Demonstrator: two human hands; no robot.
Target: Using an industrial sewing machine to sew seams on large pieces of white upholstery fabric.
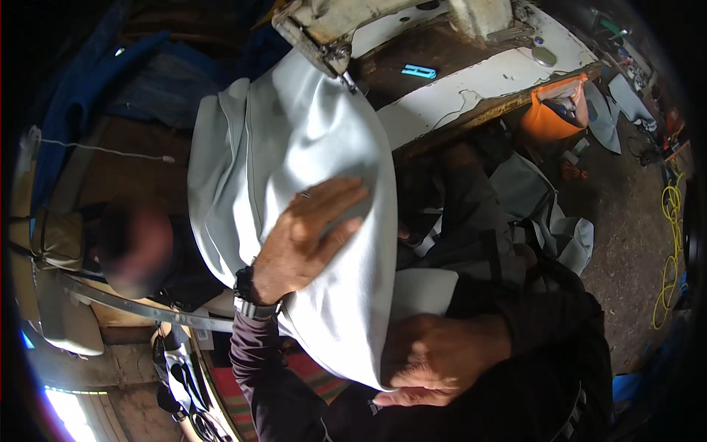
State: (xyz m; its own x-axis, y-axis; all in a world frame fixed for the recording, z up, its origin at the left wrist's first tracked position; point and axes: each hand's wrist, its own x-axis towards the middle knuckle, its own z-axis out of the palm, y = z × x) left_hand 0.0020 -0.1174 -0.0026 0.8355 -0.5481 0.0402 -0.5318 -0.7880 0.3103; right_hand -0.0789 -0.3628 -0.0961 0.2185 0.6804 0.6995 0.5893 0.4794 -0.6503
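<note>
A large sheet of smooth white material (324, 272), like vinyl or coated fabric, runs in folds from the sewing machine (331, 37) down to my lap. Its far end lies at the machine's needle end. My left hand (305, 236), with a dark watch on the wrist, rests on top of the sheet with its fingers stretched out. Close to my body, my right hand (434, 357) grips the sheet's near edge, the thumb pointing left along it. Some of its fingers are hidden beneath.
On the worn white table (486, 74) lie a light-blue small tool (419, 71) and a round metal piece (543, 56). An orange pouch (552, 118) hangs from the table's edge. Grey-white material (567, 236) lies below right. A yellow cord (669, 250) trails across the floor.
</note>
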